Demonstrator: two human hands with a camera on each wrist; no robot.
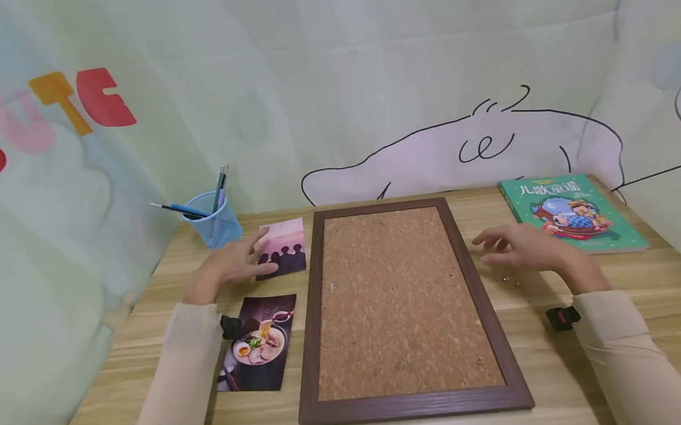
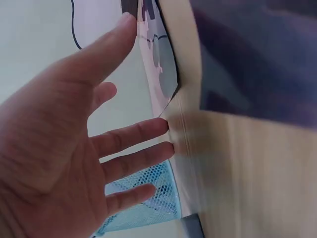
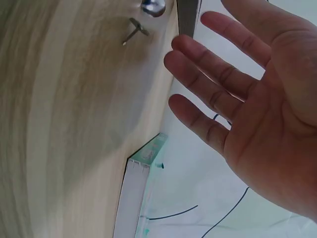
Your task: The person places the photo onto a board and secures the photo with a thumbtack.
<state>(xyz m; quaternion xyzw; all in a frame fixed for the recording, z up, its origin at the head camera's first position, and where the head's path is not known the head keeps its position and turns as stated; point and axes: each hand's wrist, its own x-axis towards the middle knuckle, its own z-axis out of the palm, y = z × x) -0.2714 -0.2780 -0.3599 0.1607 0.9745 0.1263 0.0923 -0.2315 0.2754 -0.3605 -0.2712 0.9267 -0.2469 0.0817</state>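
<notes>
My left hand [image 1: 227,264] hovers at the left edge of a pink photo [image 1: 283,247] with dark silhouetted figures, its thumb and forefinger overlapping the card. In the left wrist view the fingers are spread and loosely straight. A photo of a noodle bowl [image 1: 259,348] lies nearer me, below that hand. Between the hands lies a cork board [image 1: 400,312] in a dark brown frame. Beside its right edge, my right hand [image 1: 527,247] has relaxed fingers and nothing in its grip. Close under it lie metal thumbtacks [image 3: 137,29], one with its point showing.
A blue mesh pen cup [image 1: 214,225] with pencils stands at the back left, just behind my left hand. At the back right a green children's book [image 1: 577,216] lies behind my right hand. A printed cloth backdrop [image 1: 334,97] rises along the table's far edge.
</notes>
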